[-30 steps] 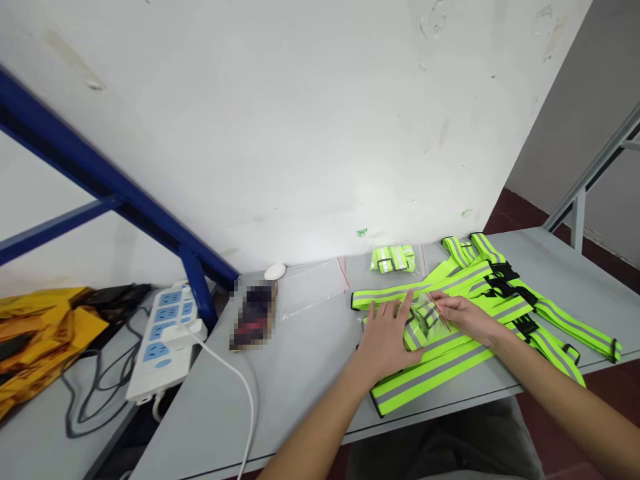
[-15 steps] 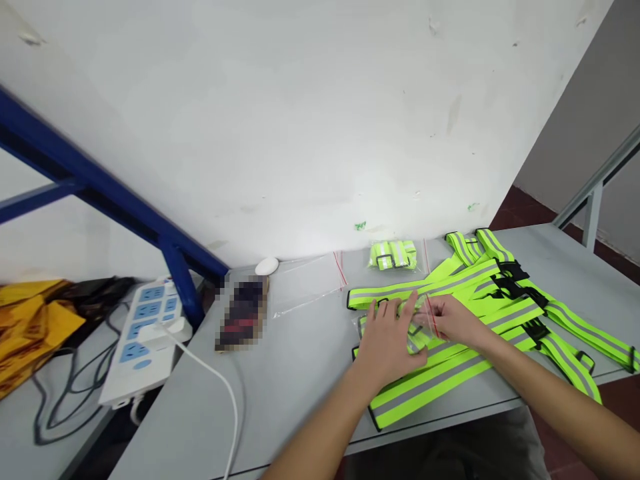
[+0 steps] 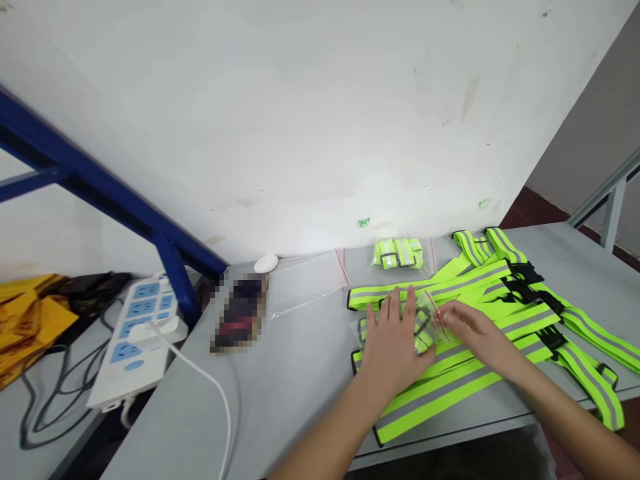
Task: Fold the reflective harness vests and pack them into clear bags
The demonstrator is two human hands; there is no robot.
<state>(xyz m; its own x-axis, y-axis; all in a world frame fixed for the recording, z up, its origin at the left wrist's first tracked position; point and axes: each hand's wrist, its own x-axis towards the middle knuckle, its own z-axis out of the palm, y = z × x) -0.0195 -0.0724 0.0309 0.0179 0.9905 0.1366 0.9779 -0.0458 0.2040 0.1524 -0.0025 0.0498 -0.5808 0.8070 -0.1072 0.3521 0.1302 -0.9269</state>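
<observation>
Green reflective straps [image 3: 435,393] with black buckles lie spread over the right part of the grey table. On top of them is a clear zip bag [image 3: 425,327] with a folded green strap inside. My left hand [image 3: 393,340] lies flat on this bag, fingers extended and slightly apart. At the bag's red-lined zip edge is my right hand [image 3: 473,330], its thumb and fingertips close together beside the edge; whether they pinch the plastic is too small to tell. A second packed bag [image 3: 400,254] rests near the wall.
Flat clear bags [image 3: 307,283] lie by the wall, next to a white round object [image 3: 267,263] and a blurred-out item [image 3: 240,313]. Further left are a power strip [image 3: 135,333] with a white cable, a blue metal frame [image 3: 173,270] and yellow packages [image 3: 33,327].
My left hand has flattened over the bag, and more of the strap inside shows. My right hand has shifted slightly right along with the zip edge. The view has moved slightly.
</observation>
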